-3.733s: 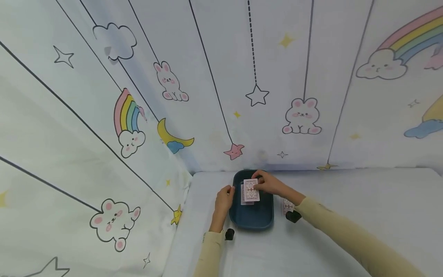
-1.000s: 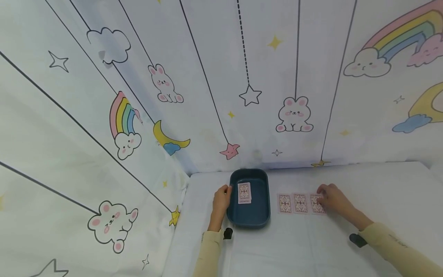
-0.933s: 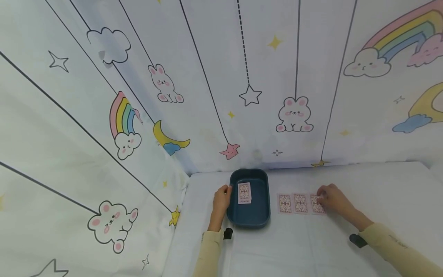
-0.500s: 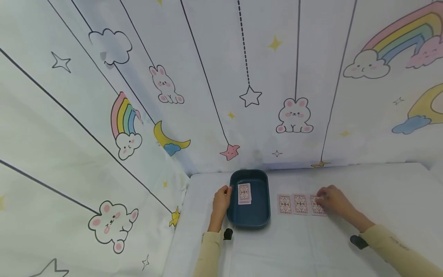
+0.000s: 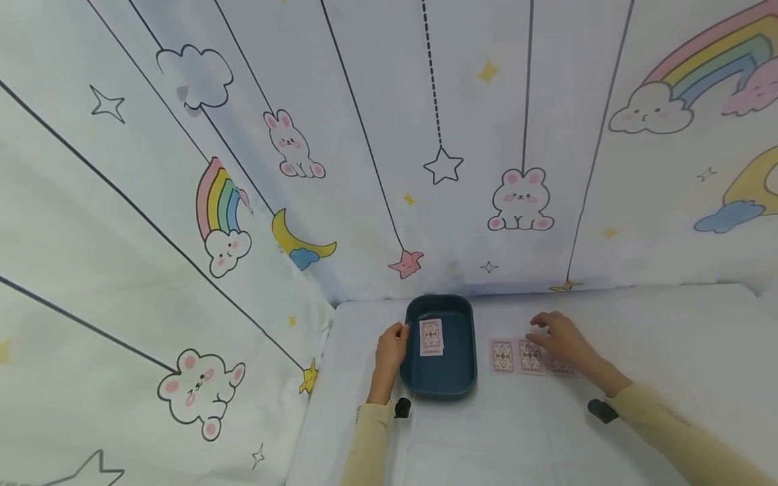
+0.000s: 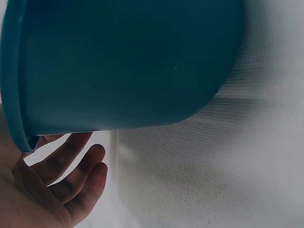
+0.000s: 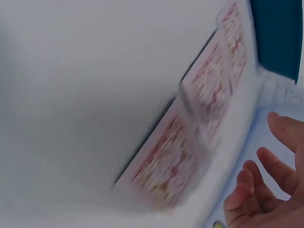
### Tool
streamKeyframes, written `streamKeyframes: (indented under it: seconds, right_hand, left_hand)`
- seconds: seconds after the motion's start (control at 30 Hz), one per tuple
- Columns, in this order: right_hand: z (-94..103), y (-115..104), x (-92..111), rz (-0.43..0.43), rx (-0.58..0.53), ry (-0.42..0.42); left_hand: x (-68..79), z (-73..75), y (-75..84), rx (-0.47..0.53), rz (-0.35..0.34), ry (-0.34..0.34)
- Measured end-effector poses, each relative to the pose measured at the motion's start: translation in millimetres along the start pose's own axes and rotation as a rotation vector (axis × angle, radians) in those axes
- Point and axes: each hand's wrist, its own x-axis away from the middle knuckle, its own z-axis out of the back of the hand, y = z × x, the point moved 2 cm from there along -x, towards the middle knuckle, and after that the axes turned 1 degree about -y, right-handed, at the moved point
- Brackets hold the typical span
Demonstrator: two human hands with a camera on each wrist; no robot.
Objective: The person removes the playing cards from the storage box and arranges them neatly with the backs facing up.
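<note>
A dark blue tray (image 5: 446, 381) stands on the white-covered table, with overlapping face-down playing cards (image 5: 431, 336) inside. My left hand (image 5: 390, 351) holds its left rim; in the left wrist view, fingers curl beneath the rim of the tray (image 6: 118, 71), and the thumb is hidden. Right of the tray, three face-down cards lie in a row: a left card (image 5: 502, 356), a middle card (image 5: 531, 362) and a right card (image 5: 560, 366). Above the middle and right ones hovers my right hand (image 5: 568, 341), fingers loosely spread and holding nothing. The right wrist view shows this hand (image 7: 275, 185) apart from the cards.
A white sheet printed with rabbits, stars and rainbows hangs behind the table (image 5: 474, 445) and along its left side. A dark device is worn at the left wrist (image 5: 402, 408) and another at the right wrist (image 5: 602, 410).
Earlier, my right hand held a card over the tray; that card now lies inside. Since then the hand moved right to the right card, then rose and shifted left, fingers spread. The left hand stayed.
</note>
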Motion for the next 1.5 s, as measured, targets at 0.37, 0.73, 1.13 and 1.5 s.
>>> streamKeyframes:
  seconds: [0.37, 0.73, 1.13, 1.5]
  right_hand:
    - [-27.1, -52, -35, 0.09, -0.044, -0.039]
    - [-42.2, -90, -61, 0.122, 0.002, -0.054]
    - [-65.9, -133, -77, 0.153, 0.032, -0.123]
    - [-90.8, -161, -103, 0.102, 0.168, -0.247]
  left_hand:
    - [-1.7, -1.0, -2.9, -0.008, 0.009, -0.006]
    - [-0.2, 0.9, 0.2, -0.002, 0.007, -0.005]
    - [-0.6, 1.4, 1.9, 0.002, -0.02, 0.002]
    - [-4.0, 0.6, -0.6, -0.009, -0.012, -0.009]
